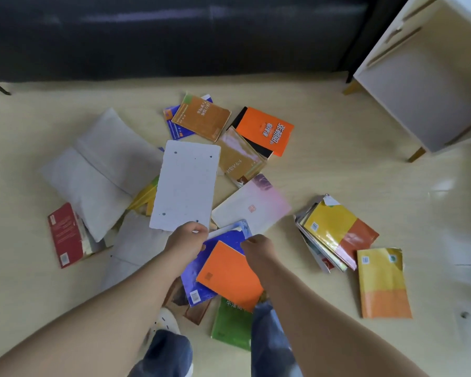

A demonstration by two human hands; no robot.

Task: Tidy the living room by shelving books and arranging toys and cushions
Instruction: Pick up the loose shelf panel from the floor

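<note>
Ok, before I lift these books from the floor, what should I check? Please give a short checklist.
1. Left hand grip on the white book: ok, it pinches the lower edge.
2. Right hand grip on the blue book: cannot tell, fingertips hidden.
3. Orange book secured: not ok, it lies loose on the blue book.
4. Red book free: not ok, a cushion covers part of it.
</note>
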